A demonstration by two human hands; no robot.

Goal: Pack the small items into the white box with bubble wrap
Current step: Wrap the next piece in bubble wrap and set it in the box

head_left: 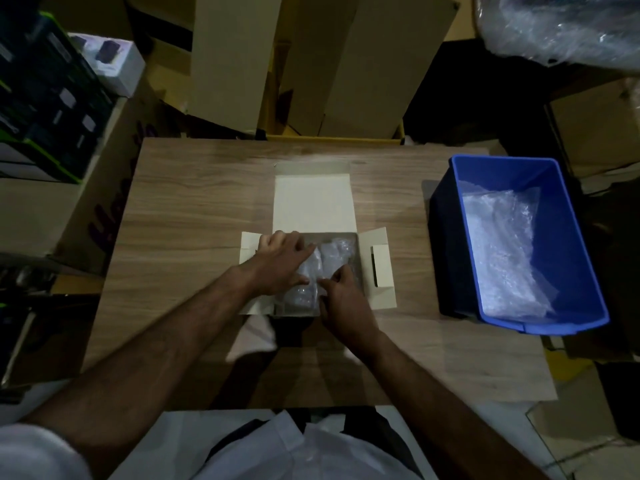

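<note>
Fingers (300, 249) of left hand (282, 259) spread flat, pressing; right hand (341, 294) pinching the wrap (313, 271), crinkly, clear, soft, inside the white box (313, 199), flaps open, on woodgrain tabletop (187, 216). Probably light and springy, best gripped at edges. More wrap in blue bin (575, 244), right.

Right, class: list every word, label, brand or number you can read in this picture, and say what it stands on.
Nothing can be read for certain.
Cardboard carton: large dark lettering, blurred and cut off, unreadable.
Dark stacked boxes: small pale labels, too blurred to read.
White box: no print visible.
Blue bin: no print visible.
</note>
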